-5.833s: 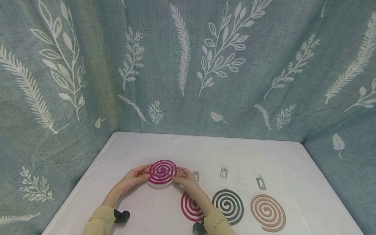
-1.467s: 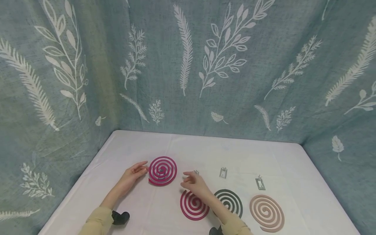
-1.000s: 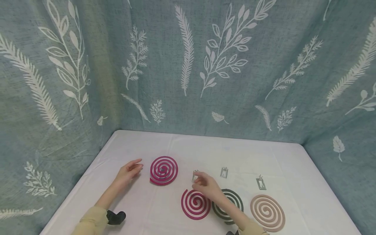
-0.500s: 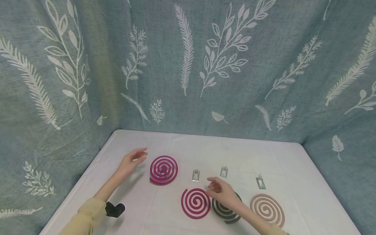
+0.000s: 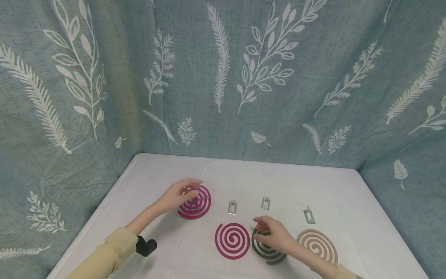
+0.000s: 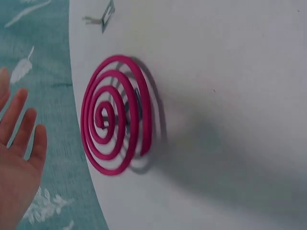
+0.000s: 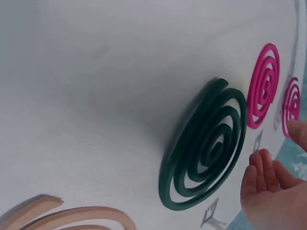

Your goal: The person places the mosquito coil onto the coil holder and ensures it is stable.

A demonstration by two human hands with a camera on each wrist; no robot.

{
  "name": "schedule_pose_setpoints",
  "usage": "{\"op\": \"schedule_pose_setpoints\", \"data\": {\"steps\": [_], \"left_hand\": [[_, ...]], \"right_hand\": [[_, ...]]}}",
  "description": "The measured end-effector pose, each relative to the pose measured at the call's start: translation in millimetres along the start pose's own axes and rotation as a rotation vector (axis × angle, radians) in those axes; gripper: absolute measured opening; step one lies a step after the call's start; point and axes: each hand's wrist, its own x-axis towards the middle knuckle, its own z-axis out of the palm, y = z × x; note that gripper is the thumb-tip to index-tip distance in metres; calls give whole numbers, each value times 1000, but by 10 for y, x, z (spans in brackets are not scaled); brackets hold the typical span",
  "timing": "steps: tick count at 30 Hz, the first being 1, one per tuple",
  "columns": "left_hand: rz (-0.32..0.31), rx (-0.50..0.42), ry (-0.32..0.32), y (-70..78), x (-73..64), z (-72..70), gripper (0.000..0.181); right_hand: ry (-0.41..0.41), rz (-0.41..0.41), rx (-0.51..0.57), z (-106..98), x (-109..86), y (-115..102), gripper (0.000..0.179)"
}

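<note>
A magenta mosquito coil (image 6: 147,115) sits raised on a small metal stand (image 6: 137,101), its shadow falling on the white cloth. My left hand (image 5: 174,197) hovers over this coil, partly covering it in the head view; in the left wrist view the fingers look loosely straight and apart from it. My right hand (image 5: 276,236) is over a dark green coil (image 7: 168,177) lying on the table, fingers slightly bent with nothing between them. Beside the green coil lies a second magenta coil (image 5: 232,239).
A tan coil (image 5: 324,244) lies at the right, partly behind my right forearm. Three small metal stands, left (image 5: 232,207), middle (image 5: 266,203) and right (image 5: 308,216), stand behind the flat coils. A patterned blue-green curtain (image 5: 223,77) surrounds the white table (image 5: 167,170).
Both hands have let go of the magenta coil, which now rests on its stand. My right hand has moved right to the green coil. My left hand drew back, then came over the magenta coil.
</note>
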Motion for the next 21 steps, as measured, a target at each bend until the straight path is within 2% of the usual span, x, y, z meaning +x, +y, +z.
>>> {"op": "schedule_pose_setpoints", "data": {"steps": [5, 12, 16, 21], "left_hand": [[43, 20, -128, 92, 70, 112, 42], [132, 128, -300, 185, 138, 304, 38], [146, 168, -402, 211, 160, 429, 39], [119, 177, -515, 221, 167, 549, 47]], "right_hand": [[-43, -14, -40, 9, -52, 2, 50], [-62, -43, -122, 72, -55, 6, 48], [-65, -68, -207, 122, -53, -1, 47], [-40, -110, -340, 184, -67, -29, 49]]}}
